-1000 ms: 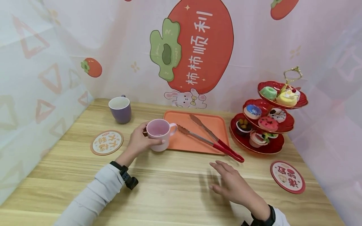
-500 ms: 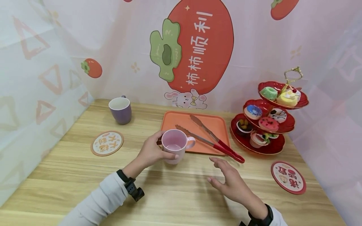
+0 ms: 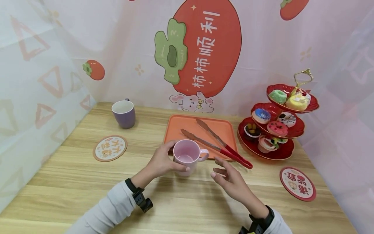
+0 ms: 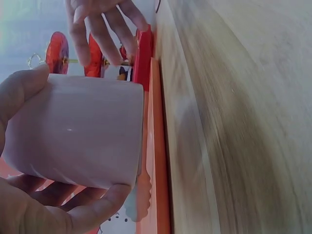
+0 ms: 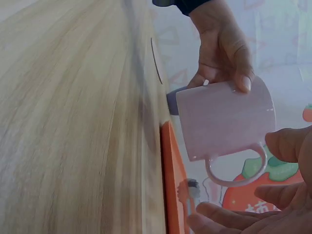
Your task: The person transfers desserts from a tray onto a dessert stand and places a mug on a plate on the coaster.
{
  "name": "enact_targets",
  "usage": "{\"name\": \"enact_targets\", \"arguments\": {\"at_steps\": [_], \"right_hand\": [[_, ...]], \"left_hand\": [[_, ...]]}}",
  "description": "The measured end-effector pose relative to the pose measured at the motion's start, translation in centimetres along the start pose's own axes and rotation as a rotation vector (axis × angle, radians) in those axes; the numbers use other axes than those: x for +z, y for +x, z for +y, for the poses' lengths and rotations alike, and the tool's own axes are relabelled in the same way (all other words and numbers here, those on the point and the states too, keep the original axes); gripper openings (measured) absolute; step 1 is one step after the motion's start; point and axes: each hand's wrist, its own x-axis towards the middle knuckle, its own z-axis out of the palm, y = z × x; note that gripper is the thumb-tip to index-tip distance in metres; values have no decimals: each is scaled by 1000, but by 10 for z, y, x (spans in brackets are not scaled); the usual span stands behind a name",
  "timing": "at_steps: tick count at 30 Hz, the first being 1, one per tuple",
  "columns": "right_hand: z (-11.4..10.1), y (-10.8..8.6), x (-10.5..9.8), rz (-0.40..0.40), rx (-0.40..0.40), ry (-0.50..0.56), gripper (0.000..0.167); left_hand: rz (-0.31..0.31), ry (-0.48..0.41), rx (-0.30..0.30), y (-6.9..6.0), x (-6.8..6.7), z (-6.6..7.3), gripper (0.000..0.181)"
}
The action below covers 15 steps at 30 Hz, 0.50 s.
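A pink mug (image 3: 187, 156) is held upright by my left hand (image 3: 162, 161), thumb on the near side and fingers round the far side. In both wrist views the mug (image 4: 80, 129) hangs a little above the tabletop. Its handle (image 5: 239, 170) points right, toward my right hand (image 3: 230, 182). That hand stays apart from the mug, fingers loosely bent and thumb spread, with nothing in it. Behind the mug lies an orange tray (image 3: 175, 122), and on it rest red-handled tongs (image 3: 210, 143), their handle end reaching past the tray's front right corner.
A purple mug (image 3: 125, 115) stands at the back left, behind a round coaster (image 3: 110, 148). At the right, a red three-tier stand (image 3: 287, 155) bears several small cakes. Another round coaster (image 3: 297, 184) lies in front of it. A printed cloth (image 3: 128, 42) hangs behind the table.
My left hand has carried the pink mug to the right and nearer, away from the tray's left side. The right hand has shifted slightly left toward the mug's handle.
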Motion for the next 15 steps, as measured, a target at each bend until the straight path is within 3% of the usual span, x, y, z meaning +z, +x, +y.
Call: {"name": "enact_targets", "arguments": {"at_steps": [8, 15], "right_hand": [[-1, 10, 1, -78, 155, 337, 47], [3, 12, 2, -108, 221, 401, 48]], "left_hand": [[-81, -43, 40, -4, 7, 0, 80], [-127, -48, 52, -6, 10, -2, 77]]}}
